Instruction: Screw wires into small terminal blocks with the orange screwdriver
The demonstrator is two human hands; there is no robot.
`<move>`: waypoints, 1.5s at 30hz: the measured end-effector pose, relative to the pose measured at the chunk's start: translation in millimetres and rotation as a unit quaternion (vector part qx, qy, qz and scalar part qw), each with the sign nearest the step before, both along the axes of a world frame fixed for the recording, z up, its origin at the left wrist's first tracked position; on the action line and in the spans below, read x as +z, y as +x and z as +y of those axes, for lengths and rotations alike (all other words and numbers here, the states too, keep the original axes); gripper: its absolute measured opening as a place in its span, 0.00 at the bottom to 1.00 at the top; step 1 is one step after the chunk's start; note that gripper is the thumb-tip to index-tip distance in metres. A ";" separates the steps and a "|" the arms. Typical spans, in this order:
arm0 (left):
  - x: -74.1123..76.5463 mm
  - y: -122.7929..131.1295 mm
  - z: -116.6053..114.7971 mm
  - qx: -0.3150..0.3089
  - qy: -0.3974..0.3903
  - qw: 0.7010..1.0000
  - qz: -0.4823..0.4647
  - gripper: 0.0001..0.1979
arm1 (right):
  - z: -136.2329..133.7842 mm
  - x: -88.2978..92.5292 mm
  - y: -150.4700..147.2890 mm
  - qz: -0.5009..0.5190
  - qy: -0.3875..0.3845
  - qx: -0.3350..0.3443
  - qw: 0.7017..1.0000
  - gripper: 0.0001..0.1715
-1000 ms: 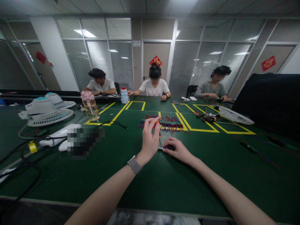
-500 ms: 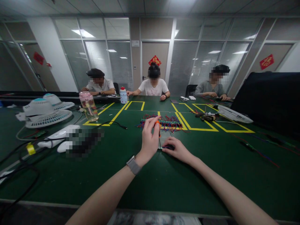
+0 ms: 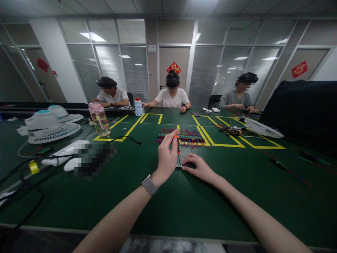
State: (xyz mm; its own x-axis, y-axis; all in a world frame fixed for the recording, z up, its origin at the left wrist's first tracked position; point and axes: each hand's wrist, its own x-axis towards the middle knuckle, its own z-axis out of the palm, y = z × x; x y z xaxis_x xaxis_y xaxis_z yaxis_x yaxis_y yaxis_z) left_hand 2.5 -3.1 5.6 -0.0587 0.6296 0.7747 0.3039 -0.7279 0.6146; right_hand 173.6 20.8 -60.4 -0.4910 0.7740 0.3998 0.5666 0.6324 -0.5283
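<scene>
My left hand (image 3: 167, 154), with a watch on its wrist, is closed around the handle of an orange and black screwdriver (image 3: 178, 149). The screwdriver stands nearly upright, its thin shaft pointing down to a small green circuit board (image 3: 179, 166) on the table. Fingers of my right hand (image 3: 198, 169) pinch the right end of that board, where dark wires show beneath them. My right hand covers part of the board. Just beyond my hands lies a row of several small circuit boards (image 3: 193, 138) with red and blue wires.
Yellow tape outlines (image 3: 228, 145) mark the green table (image 3: 163, 207). A clear bottle (image 3: 99, 121), white fans (image 3: 54, 128), a power strip (image 3: 65, 151) and cables are on the left. Tools (image 3: 231, 131) and a white keyboard-like object (image 3: 263, 128) lie right. Several people sit across the table.
My left hand and the screwdriver have shifted very slightly left and turned a little. The right hand stays on the board.
</scene>
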 end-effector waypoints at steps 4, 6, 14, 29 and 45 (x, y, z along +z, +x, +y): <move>-0.4 -0.5 -0.2 0.032 0.004 0.999 0.011 0.10 | -0.3 0.2 0.1 0.001 0.000 -0.002 1.000 0.06; -0.4 -0.4 -0.8 0.045 0.001 0.999 0.010 0.10 | -0.6 0.6 0.0 0.000 -0.001 -0.002 1.000 0.06; 0.4 1.6 -0.5 -0.004 0.003 1.000 -0.010 0.14 | -1.2 1.2 0.2 -0.002 -0.001 -0.003 1.000 0.07; 0.0 0.8 -0.1 0.013 0.001 1.000 -0.002 0.13 | -0.2 -0.4 1.0 -0.003 -0.006 -0.004 1.000 0.07; -1.0 1.2 -1.3 0.017 0.007 1.000 0.003 0.12 | 0.7 -1.8 0.8 0.004 0.002 -0.001 1.000 0.06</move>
